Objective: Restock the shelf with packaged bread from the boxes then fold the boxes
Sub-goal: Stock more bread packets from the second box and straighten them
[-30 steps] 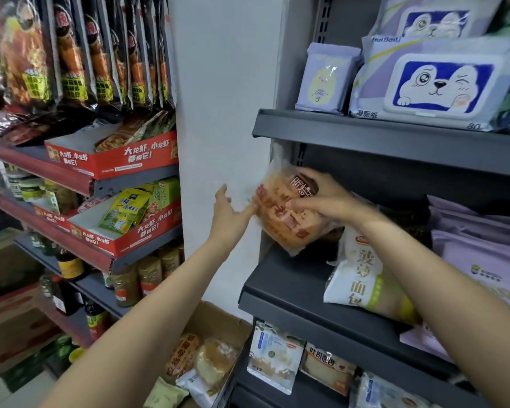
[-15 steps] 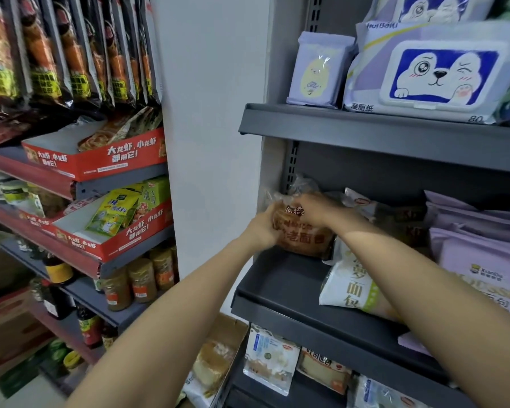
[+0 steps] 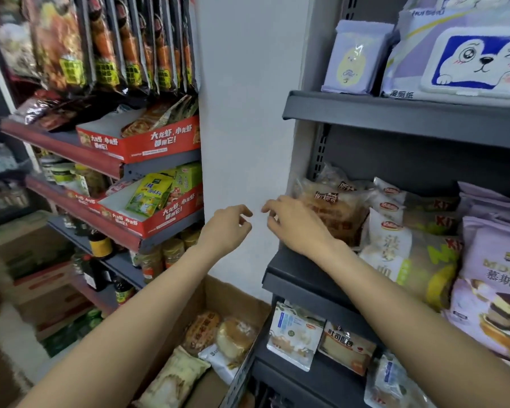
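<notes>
While both hands hang loose-fingered and empty, boxed bread [image 3: 206, 334] lies below, nearer the left hand [image 3: 227, 228] than the right hand [image 3: 298, 225].

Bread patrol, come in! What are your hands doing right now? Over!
Left hand and right hand both empty, fingers loose. Brown bread pack standing on the dark shelf. More bread in the box below. Nothing blocking.

I see dark snack bags [image 3: 130, 45] hanging above red display trays [image 3: 147, 142] on my left, jars [image 3: 171, 254] below them, and wet-wipe packs [image 3: 465, 57] top right.
</notes>
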Demonstrator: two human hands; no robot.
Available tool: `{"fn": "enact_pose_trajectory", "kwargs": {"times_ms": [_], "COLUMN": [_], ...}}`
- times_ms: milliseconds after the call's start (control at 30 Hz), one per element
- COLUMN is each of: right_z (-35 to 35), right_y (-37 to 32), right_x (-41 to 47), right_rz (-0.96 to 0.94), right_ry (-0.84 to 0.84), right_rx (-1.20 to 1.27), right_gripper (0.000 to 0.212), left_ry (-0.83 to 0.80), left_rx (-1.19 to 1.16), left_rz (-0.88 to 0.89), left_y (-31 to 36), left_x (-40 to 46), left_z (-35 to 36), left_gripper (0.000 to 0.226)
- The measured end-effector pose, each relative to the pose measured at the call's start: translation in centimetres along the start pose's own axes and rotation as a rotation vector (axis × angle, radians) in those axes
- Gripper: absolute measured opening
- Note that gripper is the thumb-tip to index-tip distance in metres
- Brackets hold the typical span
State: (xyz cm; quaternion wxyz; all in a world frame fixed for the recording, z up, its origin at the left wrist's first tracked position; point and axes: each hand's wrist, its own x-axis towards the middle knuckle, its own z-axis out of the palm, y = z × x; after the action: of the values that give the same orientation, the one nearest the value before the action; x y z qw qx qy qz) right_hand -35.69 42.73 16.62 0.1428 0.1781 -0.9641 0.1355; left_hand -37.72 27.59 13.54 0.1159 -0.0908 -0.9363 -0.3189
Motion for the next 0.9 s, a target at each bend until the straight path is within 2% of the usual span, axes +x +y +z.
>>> {"fn": "enact_pose_trajectory", "kwargs": {"times_ms": [100,233,533,767,833,900], "right_z": [3.3,9.8,28.9,40.3,42.9,46.3], "right_y": [-3.9,-6.9,-5.1,-0.2,1.1,2.6], "right_x": [-0.6,-1.9,-0.7,2.9,3.2,3.0], "right_rz": [-0.054,-0.052,0.093,0.3,0.311,0.356], "right_ry": [-0.107,-0.268,-0.739,-0.903,-0.933,-0.922], "right_rx": [0.062,0.11,0.08,0.023,0.026,0.05], "right_gripper": [0.031,0.028,0.031,0.059,0.063,0.076], "left_ry": [0.011,-0.084,-0.396,-0.623,-0.645,-0.626], "left_rx": [0.09,0.189,0.201,0.121,0.064,0.011], "left_rz": [-0.095,-0.25,-0.531,-0.611,-0.651,-0.703], "left_y": [-4.9,-11.5,-24.1,-32.3,-34.2,-35.8], "left_x": [-2.8,-6.3,-8.2,-5.3,-4.7,-4.2], "left_z": [-0.9,-0.2,7.3,17.2,20.3,23.1], "left_gripper": [0.028,0.02,0.021,0.037,0.039,0.039]}}
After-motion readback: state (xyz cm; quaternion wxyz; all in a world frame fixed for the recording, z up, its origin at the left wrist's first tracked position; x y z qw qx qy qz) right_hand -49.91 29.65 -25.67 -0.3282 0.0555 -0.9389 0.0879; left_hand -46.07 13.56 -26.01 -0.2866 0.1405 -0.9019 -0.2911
